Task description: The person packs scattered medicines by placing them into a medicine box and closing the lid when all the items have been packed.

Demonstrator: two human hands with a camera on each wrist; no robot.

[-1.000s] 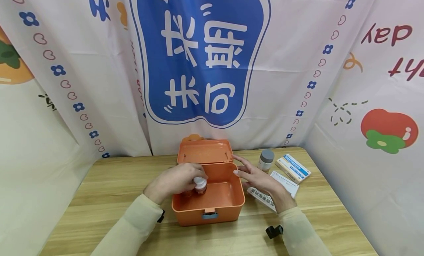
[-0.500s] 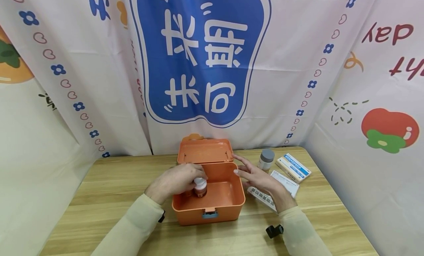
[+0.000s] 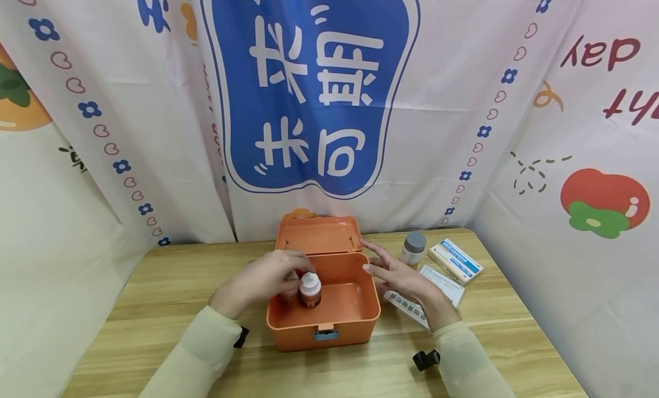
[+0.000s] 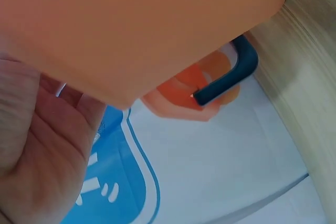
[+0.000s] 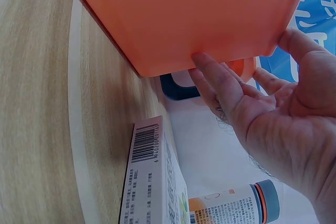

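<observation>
An orange lidded box (image 3: 345,331) stands with its lid (image 3: 319,235) raised at the back. Inside, on the left, a white-capped bottle (image 3: 311,289) stands upright. Partly under my left hand (image 3: 265,278), a second reddish bottle (image 3: 290,297) shows beside it. My left hand reaches over the box's left wall, its fingertips just behind the white cap and apparently off it. In the left wrist view the box wall hides most of its fingers. My right hand (image 3: 404,278) rests spread fingers against the box's right wall (image 5: 189,19), holding nothing.
Right of the box are a grey-capped bottle (image 3: 413,249), a blue-and-white medicine box (image 3: 455,261) and a white carton (image 3: 444,285). Another narrow carton (image 3: 407,309) lies partly under my right hand. A printed curtain (image 3: 422,203) hangs behind the table (image 3: 190,283).
My left hand has let go of the white-capped bottle and shifted slightly left and up, so more of the bottle shows. The right hand stays against the box.
</observation>
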